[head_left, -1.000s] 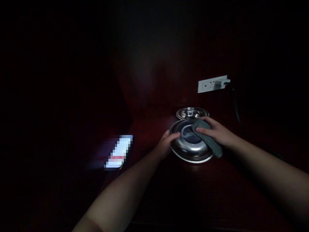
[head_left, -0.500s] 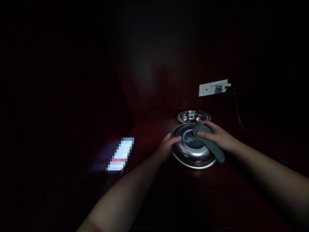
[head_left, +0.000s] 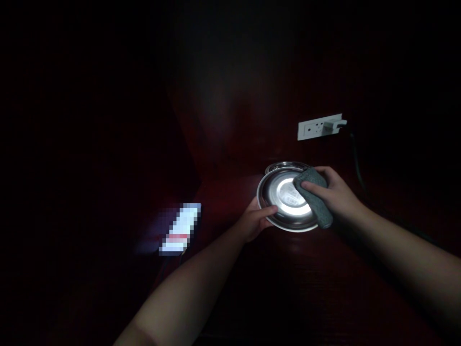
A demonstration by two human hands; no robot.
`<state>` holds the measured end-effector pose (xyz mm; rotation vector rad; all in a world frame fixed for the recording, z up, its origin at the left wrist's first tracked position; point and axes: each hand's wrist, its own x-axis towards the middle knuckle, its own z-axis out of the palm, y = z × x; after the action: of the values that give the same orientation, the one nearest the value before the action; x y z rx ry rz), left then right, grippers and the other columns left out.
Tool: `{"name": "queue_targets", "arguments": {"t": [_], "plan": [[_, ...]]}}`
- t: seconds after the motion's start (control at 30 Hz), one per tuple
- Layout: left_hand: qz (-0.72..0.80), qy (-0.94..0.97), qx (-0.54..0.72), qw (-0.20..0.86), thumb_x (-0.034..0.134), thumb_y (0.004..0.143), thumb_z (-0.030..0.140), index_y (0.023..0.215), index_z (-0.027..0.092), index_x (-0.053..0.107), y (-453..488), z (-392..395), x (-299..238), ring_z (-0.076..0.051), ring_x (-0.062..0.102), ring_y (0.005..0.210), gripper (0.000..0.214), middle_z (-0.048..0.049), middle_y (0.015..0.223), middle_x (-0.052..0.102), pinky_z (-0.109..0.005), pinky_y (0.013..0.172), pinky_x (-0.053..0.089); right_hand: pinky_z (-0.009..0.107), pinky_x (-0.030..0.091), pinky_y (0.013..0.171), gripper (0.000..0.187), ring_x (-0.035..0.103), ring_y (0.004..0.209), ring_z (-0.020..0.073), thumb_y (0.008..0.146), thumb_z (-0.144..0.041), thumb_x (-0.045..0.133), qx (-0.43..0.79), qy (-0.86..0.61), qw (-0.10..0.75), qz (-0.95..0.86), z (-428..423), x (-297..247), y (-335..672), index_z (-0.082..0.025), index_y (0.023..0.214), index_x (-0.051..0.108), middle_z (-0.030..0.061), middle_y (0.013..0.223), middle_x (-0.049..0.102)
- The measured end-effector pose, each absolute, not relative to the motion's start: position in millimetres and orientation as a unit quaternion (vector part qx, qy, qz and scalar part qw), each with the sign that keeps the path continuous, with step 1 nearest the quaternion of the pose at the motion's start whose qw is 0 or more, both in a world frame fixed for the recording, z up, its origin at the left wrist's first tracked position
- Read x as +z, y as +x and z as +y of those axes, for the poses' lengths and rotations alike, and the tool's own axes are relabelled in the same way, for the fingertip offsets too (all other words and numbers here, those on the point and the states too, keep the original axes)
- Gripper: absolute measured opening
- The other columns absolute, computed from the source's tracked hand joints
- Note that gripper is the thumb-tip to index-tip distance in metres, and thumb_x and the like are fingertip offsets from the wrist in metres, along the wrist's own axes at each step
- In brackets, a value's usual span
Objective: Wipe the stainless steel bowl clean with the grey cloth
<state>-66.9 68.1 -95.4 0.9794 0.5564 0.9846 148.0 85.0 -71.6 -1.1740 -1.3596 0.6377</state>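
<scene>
A shiny round metal plate is held up over the dark red surface, tilted towards me, with bright glare at its centre. My left hand grips its lower left rim, thumb on the near face and fingers behind. Closed on a folded grey-green cloth, my right hand presses it against the plate's right side. Part of the right rim is hidden by the cloth. Behind the plate, other metal dishes show only their far rims, apparently stacked.
A white wall socket with a charger plugged in is on the back wall, and a dark cable hangs beside it. To the left lies a lit phone, its screen pixelated. Much of the surroundings is very dark.
The plate has risen slightly and tilted, now covering more of the dishes behind and catching bright glare. My right hand and the cloth have moved a little up and right.
</scene>
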Motion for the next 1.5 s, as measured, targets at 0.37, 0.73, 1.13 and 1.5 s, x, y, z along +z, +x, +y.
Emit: {"name": "queue_targets", "arguments": {"t": [0.37,0.73,1.13,1.5], "plan": [[0.290,0.450,0.459,0.709,0.075,0.062,0.020,0.115,0.022,0.049,-63.4,67.9,-89.2,-0.023,0.061,0.094,0.059,-0.0098,0.115,0.059,-0.034,0.074,0.051,0.038,0.048,0.072,0.045,0.060,0.081,0.0233,0.065,-0.050,0.071,0.343,-0.499,0.531,-0.593,81.3,-70.2,147.0,-0.024,0.097,0.054,0.0032,0.091,0.061],[0.296,0.435,0.469,0.709,0.074,0.061,0.020,0.112,0.019,0.052,-63.5,67.8,-87.6,-0.021,0.063,0.089,0.056,-0.0092,0.109,0.062,-0.034,0.074,0.050,0.037,0.049,0.071,0.043,0.061,0.080,0.0226,0.065,-0.049,0.071,0.360,-0.491,0.507,-0.611,78.7,-66.5,146.6,-0.023,0.095,0.056,0.0035,0.090,0.063],[0.295,0.435,0.470,0.710,0.074,0.060,0.019,0.113,0.017,0.053,-64.5,69.7,-88.6,-0.019,0.063,0.083,0.056,-0.0090,0.103,0.064,-0.035,0.079,0.048,0.038,0.050,0.070,0.042,0.063,0.078,0.0228,0.066,-0.049,0.070,0.391,-0.485,0.490,-0.609,76.3,-64.0,146.2,-0.023,0.096,0.055,0.0026,0.087,0.064],[0.291,0.440,0.472,0.707,0.074,0.060,0.019,0.105,0.015,0.057,-63.3,70.0,-87.9,-0.019,0.063,0.082,0.048,-0.0084,0.097,0.065,-0.035,0.081,0.046,0.040,0.051,0.071,0.042,0.064,0.078,0.0239,0.067,-0.049,0.070,0.393,-0.482,0.482,-0.617,75.5,-63.0,147.1,-0.023,0.096,0.055,0.0025,0.087,0.065]]}}
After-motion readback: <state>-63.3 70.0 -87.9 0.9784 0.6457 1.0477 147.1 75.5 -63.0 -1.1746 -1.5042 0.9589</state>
